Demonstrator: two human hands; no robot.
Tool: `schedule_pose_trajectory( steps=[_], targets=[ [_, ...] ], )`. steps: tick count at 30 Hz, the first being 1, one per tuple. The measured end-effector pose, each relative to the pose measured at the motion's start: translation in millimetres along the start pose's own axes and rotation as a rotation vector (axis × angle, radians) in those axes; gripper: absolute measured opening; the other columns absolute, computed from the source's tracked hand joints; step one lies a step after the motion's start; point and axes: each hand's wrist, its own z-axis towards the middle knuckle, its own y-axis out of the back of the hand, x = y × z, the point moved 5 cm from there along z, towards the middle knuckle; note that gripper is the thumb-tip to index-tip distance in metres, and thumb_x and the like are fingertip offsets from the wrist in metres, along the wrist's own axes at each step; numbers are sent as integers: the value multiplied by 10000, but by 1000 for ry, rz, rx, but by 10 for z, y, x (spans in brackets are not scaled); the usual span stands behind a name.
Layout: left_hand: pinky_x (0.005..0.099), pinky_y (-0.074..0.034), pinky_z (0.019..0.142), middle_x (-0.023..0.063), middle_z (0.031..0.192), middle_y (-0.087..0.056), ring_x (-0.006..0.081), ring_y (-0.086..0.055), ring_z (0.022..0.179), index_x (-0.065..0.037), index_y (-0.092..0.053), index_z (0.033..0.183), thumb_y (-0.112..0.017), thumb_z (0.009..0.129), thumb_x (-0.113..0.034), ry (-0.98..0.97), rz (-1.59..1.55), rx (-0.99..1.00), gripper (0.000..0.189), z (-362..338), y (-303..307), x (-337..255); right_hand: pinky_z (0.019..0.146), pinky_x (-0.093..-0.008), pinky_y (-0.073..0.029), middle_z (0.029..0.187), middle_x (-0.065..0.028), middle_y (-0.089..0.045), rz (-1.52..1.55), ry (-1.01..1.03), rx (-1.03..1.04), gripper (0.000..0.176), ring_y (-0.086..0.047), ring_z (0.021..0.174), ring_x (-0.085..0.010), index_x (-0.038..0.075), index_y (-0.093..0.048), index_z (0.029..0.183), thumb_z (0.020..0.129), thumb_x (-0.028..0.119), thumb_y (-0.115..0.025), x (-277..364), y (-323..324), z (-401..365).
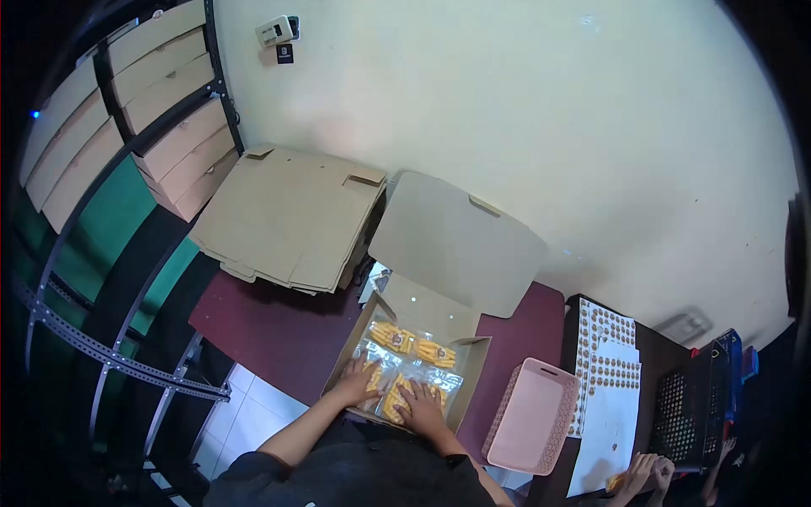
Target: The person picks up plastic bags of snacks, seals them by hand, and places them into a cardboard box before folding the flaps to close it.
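An open cardboard box (475,376) stands on the table before me, its lid (460,245) raised toward the wall. Clear plastic bags of yellow stick-shaped snacks (435,351) lie inside it in two rows. My left hand (358,382) rests on a near-left bag, fingers spread and partly covering it. On the near-right bag (395,404) lies my right hand (422,409), palm down with fingers apart. Neither hand is closed around a bag.
Flattened cardboard boxes (291,215) are stacked at the left of the maroon table (270,338). A pink basket (534,418) stands at right, beside sticker sheets (615,376). Another person's hands (646,473) hold a small bag. Shelves with boxes (182,144) rise at left; a black crate (676,422) stands far right.
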Motion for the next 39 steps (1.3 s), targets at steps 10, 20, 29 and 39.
schedule_pose_trajectory(
  steps=[10, 20, 29, 39],
  targets=[
    [460, -316, 996, 260, 1412, -105, 436, -287, 1229, -133, -246, 1381, -659, 680, -440, 183, 11, -207, 871, -150, 147, -170, 1006, -530, -235, 1335, -197, -357, 148, -141, -271, 488, -327, 1229, -403, 115, -372, 1312, 857, 242, -493, -66, 311, -68],
    [452, -433, 871, 195, 1430, -104, 399, -372, 1159, -187, -254, 1377, -757, 602, -349, 175, 90, -271, 938, -124, 233, -168, 1004, -539, -229, 1342, -191, -353, 124, -199, -160, 519, -300, 1249, -396, 80, -418, 1277, 849, 360, -509, -206, 22, -112],
    [469, -397, 860, 179, 1438, -102, 358, -382, 1111, -239, -237, 1392, -697, 663, -383, 258, 152, -225, 874, -88, 119, -137, 1010, -553, -196, 1363, -166, -334, 86, -241, -121, 619, -278, 1267, -374, 97, -385, 1306, 821, 455, -528, -158, 65, -100],
    [526, -240, 981, 237, 1415, -101, 438, -231, 1225, -206, -195, 1404, -661, 689, -315, 113, 72, -399, 860, -130, 193, -271, 1020, -523, -200, 1348, -154, -361, 209, -284, -208, 662, -299, 1260, -346, 111, -312, 1349, 813, 416, -553, -194, 79, -102]
  ],
)
